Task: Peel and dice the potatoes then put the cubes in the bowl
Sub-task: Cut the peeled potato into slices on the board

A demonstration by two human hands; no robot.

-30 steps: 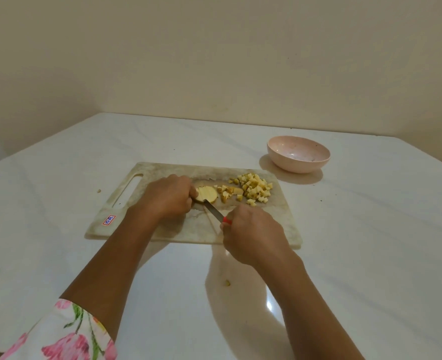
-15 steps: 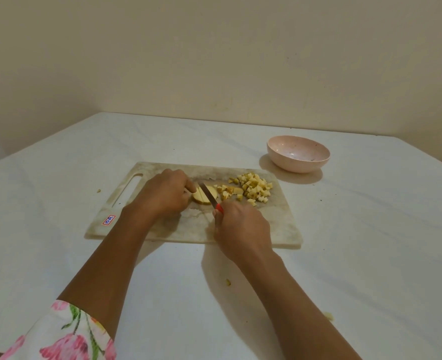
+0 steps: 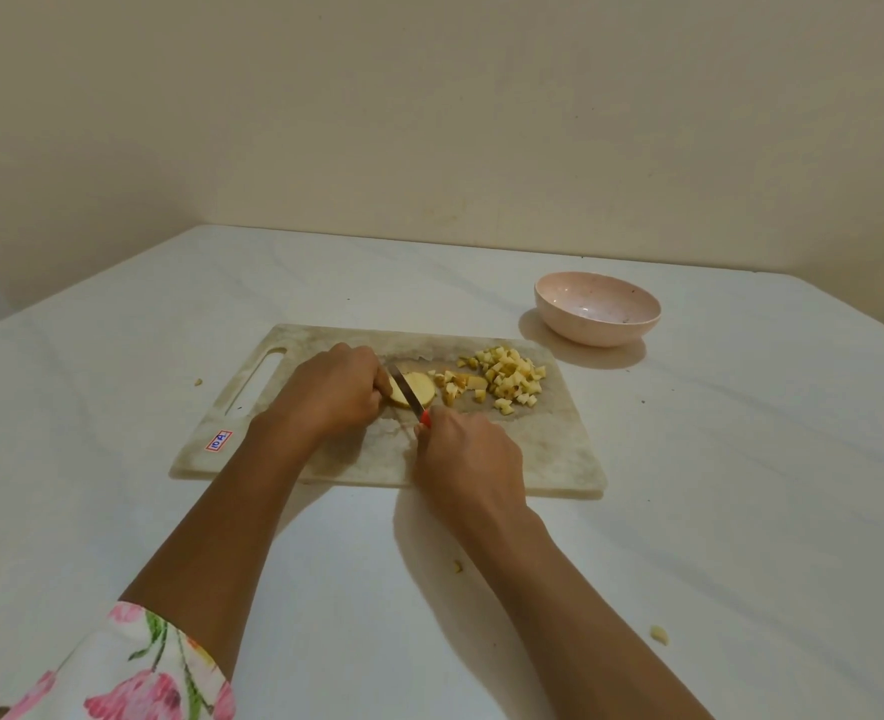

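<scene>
In the lower left corner of the frame a floral sleeve [image 3: 133, 672] with pink flowers covers the upper part of the left arm. On the near left corner of the cutting board [image 3: 549, 454] sits a small sticker [image 3: 219, 440] with a red border and blue characters that look like "10 A", though the reading is uncertain. A handle slot is cut into the board's left end.

The left hand [image 3: 333, 389] lies knuckles up at mid-frame, its fingers curled and its fingertips pinning the left edge of the potato slice [image 3: 421, 388], which lies flat on the board. The knife [image 3: 407, 392] crosses the slice on a slant, its tip close to the left fingers. The right hand [image 3: 473, 454] is closed round the knife's red handle, of which only a small part shows above the knuckles.

Right of the slice a few loose pieces lead to the pile of potato cubes [image 3: 512, 379], still on the board's far right part. The pink bowl [image 3: 598, 314] stands on the white table [image 3: 741, 511] just past the board's upper right corner, apart from it. Small scraps lie on the table below the right wrist and at lower right.

Compared with a second ago, the right hand has moved up and left, and the blade, then below the slice, now lies across it. The pile, bowl and board have not shifted.
</scene>
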